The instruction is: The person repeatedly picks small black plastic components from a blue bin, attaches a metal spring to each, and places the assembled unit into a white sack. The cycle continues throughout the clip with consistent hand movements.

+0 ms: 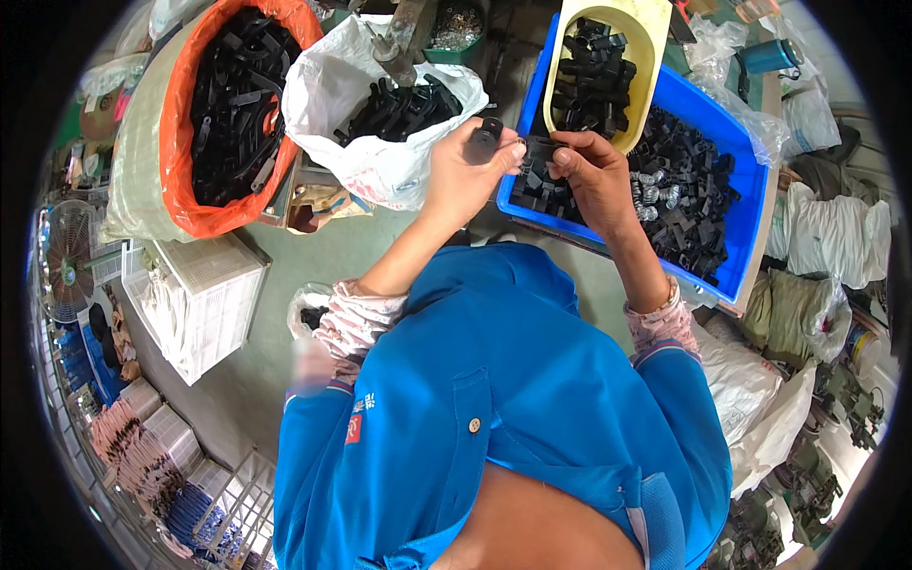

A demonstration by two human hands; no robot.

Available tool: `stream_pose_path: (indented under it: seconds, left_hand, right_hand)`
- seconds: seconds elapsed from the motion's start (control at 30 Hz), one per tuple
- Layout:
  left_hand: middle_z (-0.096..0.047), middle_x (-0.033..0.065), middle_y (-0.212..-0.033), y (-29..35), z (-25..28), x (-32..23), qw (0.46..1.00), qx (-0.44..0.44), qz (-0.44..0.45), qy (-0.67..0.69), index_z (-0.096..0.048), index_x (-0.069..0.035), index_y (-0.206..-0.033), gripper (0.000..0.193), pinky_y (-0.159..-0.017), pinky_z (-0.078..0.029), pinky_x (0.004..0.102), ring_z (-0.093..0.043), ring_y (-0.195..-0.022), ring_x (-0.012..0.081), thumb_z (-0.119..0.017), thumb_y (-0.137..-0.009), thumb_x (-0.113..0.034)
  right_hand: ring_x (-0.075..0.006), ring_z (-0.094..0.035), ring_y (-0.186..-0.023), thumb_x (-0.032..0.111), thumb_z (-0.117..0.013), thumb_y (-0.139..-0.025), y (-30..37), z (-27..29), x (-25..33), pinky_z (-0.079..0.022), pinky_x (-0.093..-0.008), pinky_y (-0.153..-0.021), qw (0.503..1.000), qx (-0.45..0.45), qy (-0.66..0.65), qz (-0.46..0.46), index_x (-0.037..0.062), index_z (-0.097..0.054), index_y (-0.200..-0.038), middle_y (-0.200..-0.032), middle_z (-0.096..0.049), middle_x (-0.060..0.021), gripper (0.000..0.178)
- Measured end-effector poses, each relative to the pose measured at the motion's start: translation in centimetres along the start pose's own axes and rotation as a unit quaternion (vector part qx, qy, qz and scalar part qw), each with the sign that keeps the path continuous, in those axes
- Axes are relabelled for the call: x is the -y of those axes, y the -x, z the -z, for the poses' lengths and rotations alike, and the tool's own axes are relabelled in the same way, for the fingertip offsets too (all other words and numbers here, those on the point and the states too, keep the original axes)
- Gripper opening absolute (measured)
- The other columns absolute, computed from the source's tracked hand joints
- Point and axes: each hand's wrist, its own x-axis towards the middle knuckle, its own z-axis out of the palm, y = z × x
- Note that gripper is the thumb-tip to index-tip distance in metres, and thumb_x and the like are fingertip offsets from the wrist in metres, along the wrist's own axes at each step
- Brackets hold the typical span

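Observation:
My left hand [463, 174] is closed around a black plastic part [483, 142] with a rounded end that sticks up past the thumb. Close to its right, my right hand [596, 179] pinches a small black plastic piece [541, 149] between thumb and fingers. The fingertips of both hands nearly meet, and something thin between them is too small to make out. Below the hands lies the near-left corner of a blue bin [608, 239], which holds many small black clips [684, 209] and a heap of silvery springs [650, 190].
A yellow tub [649, 28] of black parts rests on the blue bin. Left of my hands stand a white bag [318, 85] and an orange-lined sack [180, 180] of black parts. A metal press tool [394, 57] overhangs the white bag. A white crate [223, 304] is lower left.

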Motion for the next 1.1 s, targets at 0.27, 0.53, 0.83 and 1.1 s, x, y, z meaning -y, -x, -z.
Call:
stream_pose_path:
  seconds: [0.27, 0.53, 0.83, 1.1]
  left_hand:
    - [-0.068, 0.0125, -0.086, 0.5, 0.1, 1.1, 0.995, -0.027, 0.054, 0.083, -0.062, 0.007, -0.097, 0.018, -0.064, -0.06, 0.0296, -0.068, -0.072, 0.0172, -0.072, -0.084, -0.002]
    - [-0.067, 0.0127, -0.085, -0.3, 1.1, 1.2, 0.983, 0.03, 0.134, 0.121, -0.062, 0.005, -0.098, 0.023, -0.063, -0.059, 0.0308, -0.068, -0.072, 0.0187, -0.075, -0.084, -0.009]
    - [-0.069, 0.0169, -0.087, -0.7, 1.8, 0.9, 0.944, 0.064, 0.267, 0.181, -0.065, 0.004, -0.1, 0.025, -0.064, -0.058, 0.0303, -0.068, -0.071, 0.0212, -0.073, -0.085, -0.014]
    - [-0.069, 0.0186, -0.089, -1.0, 2.3, 0.7, 0.927, 0.079, 0.325, 0.171, -0.065, 0.004, -0.101, 0.028, -0.063, -0.057, 0.0301, -0.068, -0.073, 0.0205, -0.074, -0.085, -0.017]
  right_hand:
    - [-0.0097, -0.062, -0.071, 0.006, -0.074, -0.083, 0.1, -0.1, -0.5, -0.051, -0.0235, -0.069, 0.997, -0.021, 0.073, 0.016, -0.0022, -0.067, -0.105, -0.083, -0.068, -0.0043, 0.024]
    - [-0.0115, -0.061, -0.075, 0.009, -0.068, -0.089, -0.3, 0.6, 0.2, -0.05, -0.0248, -0.072, 0.995, 0.006, 0.093, -0.032, -0.0024, -0.065, -0.109, -0.085, -0.065, -0.0037, 0.023]
    - [-0.0118, -0.061, -0.076, 0.01, -0.068, -0.09, -0.2, 0.9, 0.2, -0.051, -0.0254, -0.072, 0.998, 0.018, 0.042, -0.046, -0.0038, -0.065, -0.112, -0.088, -0.066, -0.0043, 0.026]
    - [-0.0116, -0.062, -0.075, 0.011, -0.069, -0.089, -0.3, 1.2, 0.9, -0.052, -0.0245, -0.071, 0.988, 0.05, 0.139, -0.04, -0.0043, -0.067, -0.111, -0.088, -0.069, -0.0069, 0.028]
